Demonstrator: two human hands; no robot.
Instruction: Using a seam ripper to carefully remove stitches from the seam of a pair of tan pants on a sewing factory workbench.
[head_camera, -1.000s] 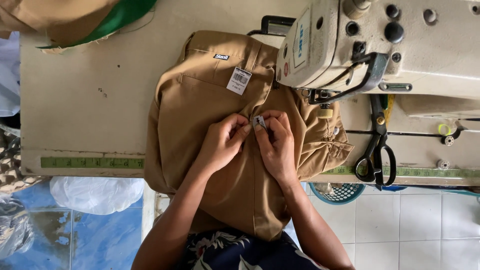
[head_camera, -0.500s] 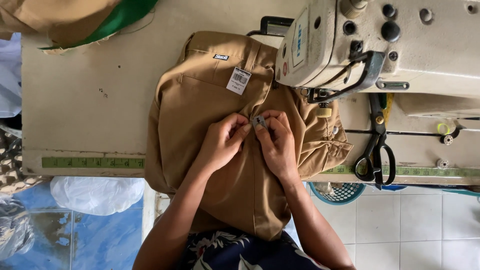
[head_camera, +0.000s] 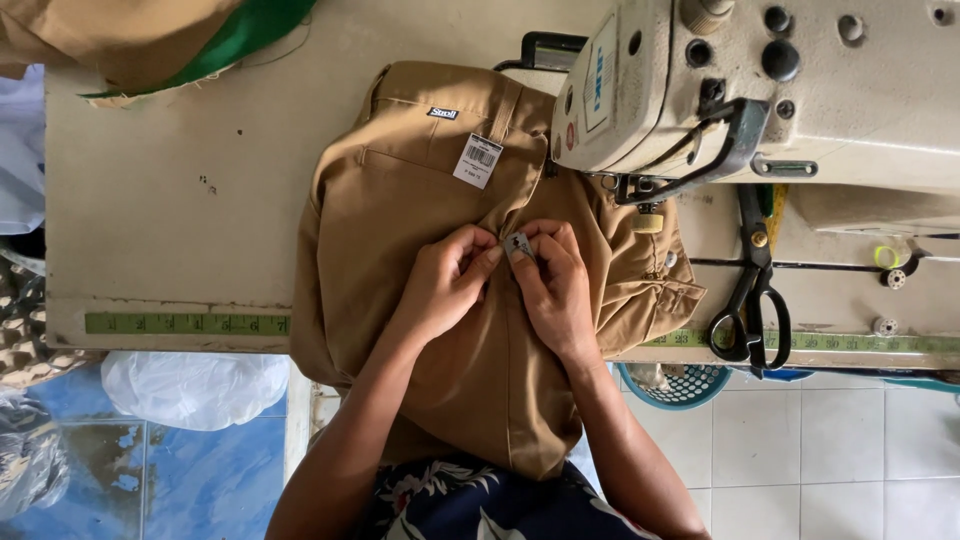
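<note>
A pair of tan trousers (head_camera: 420, 200) lies on the sewing table (head_camera: 150, 200), its legs hanging over the front edge onto my lap. A white paper tag (head_camera: 477, 160) and a small dark label sit at the waistband. My left hand (head_camera: 450, 275) pinches the tan cloth along a centre seam. My right hand (head_camera: 552, 285) holds a small flat metal blade (head_camera: 518, 244) between thumb and forefinger, its tip at the same seam. The fingertips of both hands almost touch.
A cream sewing machine (head_camera: 760, 90) stands at the right, its head over the trousers' edge. Black scissors (head_camera: 752, 300) lie on the table right of the trousers. A green measuring tape (head_camera: 185, 323) runs along the front edge. More tan and green cloth (head_camera: 160, 40) is piled at the far left corner. A blue basket (head_camera: 675, 385) sits below the table.
Both hands stay at the seam; the fingers shift only slightly.
</note>
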